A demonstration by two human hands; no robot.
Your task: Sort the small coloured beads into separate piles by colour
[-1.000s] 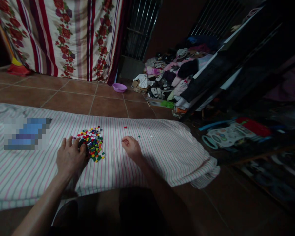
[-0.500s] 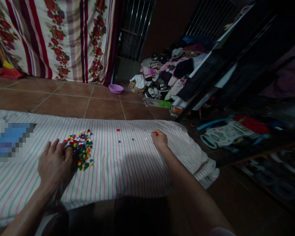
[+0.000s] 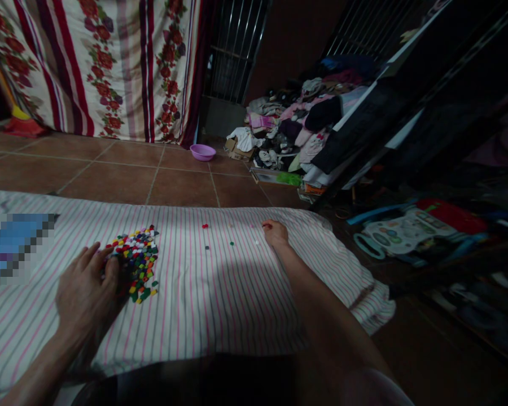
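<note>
A heap of small multicoloured pieces lies on the striped cloth; the pieces look like tiny beads or blocks. My left hand rests at the heap's left edge, fingers stretched out and thumb apart, partly covering some pieces. Well to the right, my right hand touches down near the cloth's far side with its fingers pinched together; whatever is between them is hidden. Close to its left sit single pieces in two loose rows: a red one, a dark grey one, a green one and a white one, plus faint pale ones.
A blurred-out blue rectangle lies on the cloth at far left. Beyond the cloth, a purple basin stands on the tiled floor, beside a clothes pile. A floral curtain hangs behind. Dark shelving borders the right.
My left hand has drawn slightly left and toward me at the heap's edge. My right hand stays pinched in about the same spot; the view has shifted a little.
</note>
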